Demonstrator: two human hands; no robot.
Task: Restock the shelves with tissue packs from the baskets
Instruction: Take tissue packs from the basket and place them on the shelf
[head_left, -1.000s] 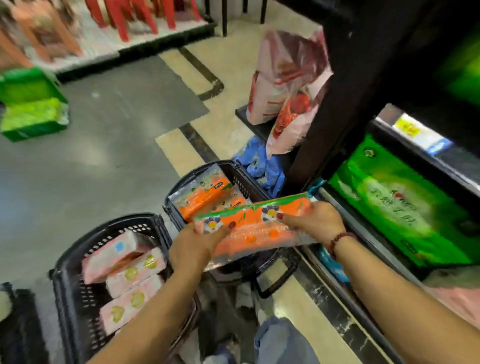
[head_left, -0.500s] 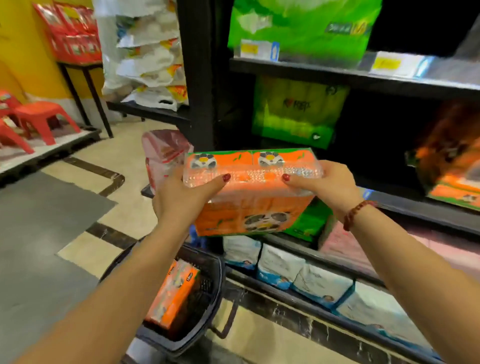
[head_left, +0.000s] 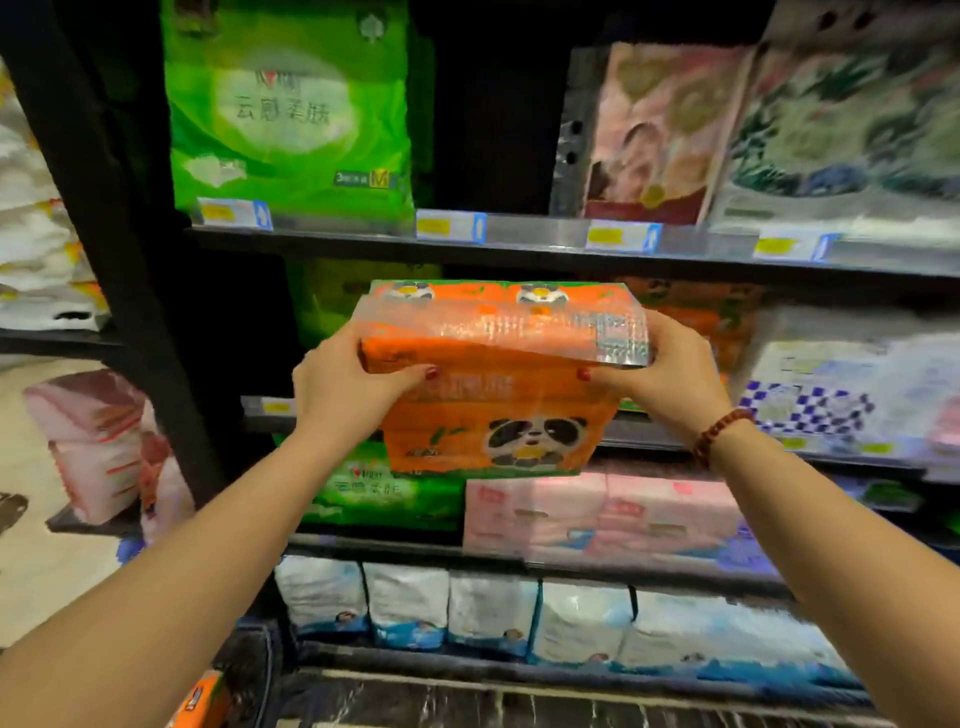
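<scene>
Hands (head_left: 343, 384) (head_left: 670, 374) gripping orange pack (head_left: 493, 415), black stocked shelves (head_left: 519, 250), pale floor (head_left: 36, 571)

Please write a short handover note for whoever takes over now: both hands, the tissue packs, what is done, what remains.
Left hand grips the left end of the orange panda pack; right hand grips its right end.
Done: pack lifted to the middle shelf, not set down; matching orange packs stand behind it.
Left: slide it in, then fetch the other orange pack at bottom left.
</scene>
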